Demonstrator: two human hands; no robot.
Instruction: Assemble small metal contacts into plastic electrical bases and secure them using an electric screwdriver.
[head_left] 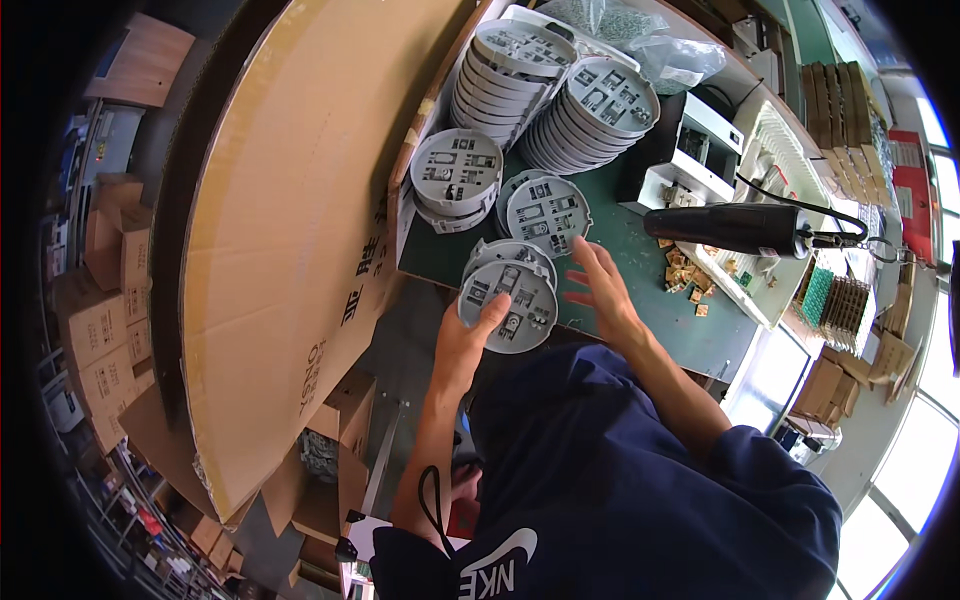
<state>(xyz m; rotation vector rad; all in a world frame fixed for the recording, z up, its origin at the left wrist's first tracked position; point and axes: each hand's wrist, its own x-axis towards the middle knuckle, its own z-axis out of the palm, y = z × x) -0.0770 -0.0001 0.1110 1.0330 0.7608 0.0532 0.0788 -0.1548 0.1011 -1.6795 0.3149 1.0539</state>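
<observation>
Counter surface shows green to the right of the round parts, its near edge running behind the left hand and under the right forearm. That left hand grips a grey round plastic housing, thumb on top; the disc overlaps the near edge, and whether it rests on anything cannot be told. Another round housing shows partly behind it. The right hand holds nothing, fingers spread, its index tip at the rim of a flat-lying disc; contact cannot be told.

Room is tight leftward: a short stack stands against the low side wall, beside a tall cardboard sheet. Two taller stacks, a left one and a right one, crowd the far side. Rightward, an open green strip reaches to scattered small tan squares, a black corded cylindrical tool and a white tray.
</observation>
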